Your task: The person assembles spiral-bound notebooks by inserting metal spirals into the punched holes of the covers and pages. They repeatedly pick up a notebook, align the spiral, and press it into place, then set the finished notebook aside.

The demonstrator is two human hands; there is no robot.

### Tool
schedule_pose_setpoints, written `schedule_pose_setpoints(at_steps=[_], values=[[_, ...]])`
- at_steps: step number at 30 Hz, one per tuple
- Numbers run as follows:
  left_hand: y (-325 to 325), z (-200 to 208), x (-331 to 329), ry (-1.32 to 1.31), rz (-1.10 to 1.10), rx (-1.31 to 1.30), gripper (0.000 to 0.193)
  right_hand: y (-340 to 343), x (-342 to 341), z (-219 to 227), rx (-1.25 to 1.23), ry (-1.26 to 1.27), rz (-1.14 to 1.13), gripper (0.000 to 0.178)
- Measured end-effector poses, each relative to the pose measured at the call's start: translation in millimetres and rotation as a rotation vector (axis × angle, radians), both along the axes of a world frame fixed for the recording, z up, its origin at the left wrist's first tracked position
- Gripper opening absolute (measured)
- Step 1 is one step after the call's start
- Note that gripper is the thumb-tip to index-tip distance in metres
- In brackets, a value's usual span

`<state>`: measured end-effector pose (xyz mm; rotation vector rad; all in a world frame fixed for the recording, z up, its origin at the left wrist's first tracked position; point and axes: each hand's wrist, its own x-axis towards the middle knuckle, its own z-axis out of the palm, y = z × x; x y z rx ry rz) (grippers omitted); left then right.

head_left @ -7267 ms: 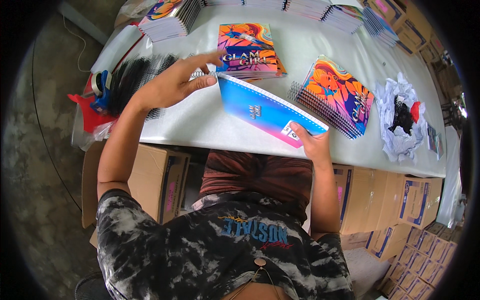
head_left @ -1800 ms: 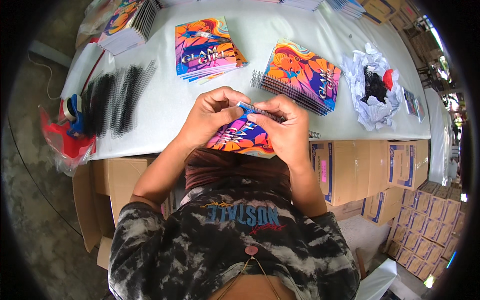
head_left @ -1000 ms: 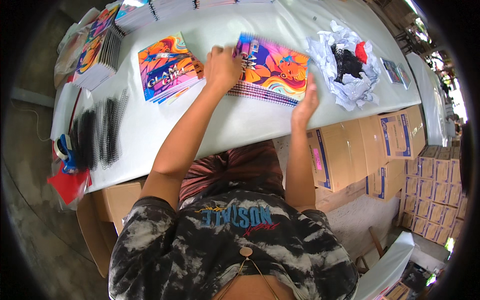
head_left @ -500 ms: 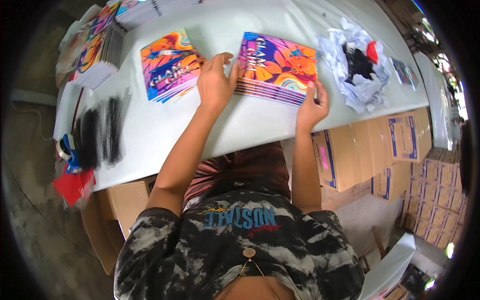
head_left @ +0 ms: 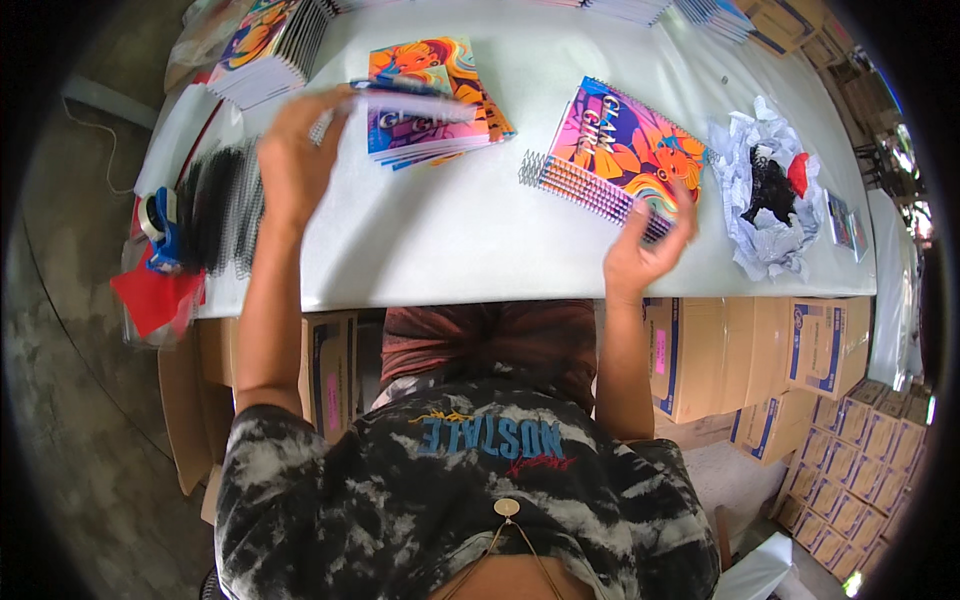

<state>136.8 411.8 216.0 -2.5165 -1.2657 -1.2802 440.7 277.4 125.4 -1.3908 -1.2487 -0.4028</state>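
Glossy colourful cover sheet (head_left: 415,100) is pinched by left hand (head_left: 295,150) above unbound stack (head_left: 430,125); right hand (head_left: 645,250), half-curled, empty, touches wire-spiral notebooks (head_left: 615,160) beside it; crumpled white paper (head_left: 770,200) further right.

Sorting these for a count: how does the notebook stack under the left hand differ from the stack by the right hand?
The left stack shows no wire coil along its edges; the right stack has a wire coil along its near-left edge. The left stack's sheets are fanned unevenly, the right stack's sit squarely. The left hand, blurred, holds a sheet over the left stack; the right hand is at the right stack's near corner. Both have bright, colourful covers and lie on the white table.
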Motion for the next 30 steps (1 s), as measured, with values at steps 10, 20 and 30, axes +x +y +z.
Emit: schedule_pose_setpoints(at_steps=[10, 20, 30], values=[[-95, 41, 23, 0.136, -0.453, -0.152, 0.035, 6, -93, 53, -0.583, -0.009, 0.799, 0.043], [-80, -113, 6, -0.742, -0.254, -0.987, 0.033, -2, -61, -9, -0.618, 0.749, 0.857, 0.015], [23, -126, -86, 0.377, 0.685, -0.240, 0.029, 1, -60, 9, -0.551, 0.512, 1.074, 0.021]])
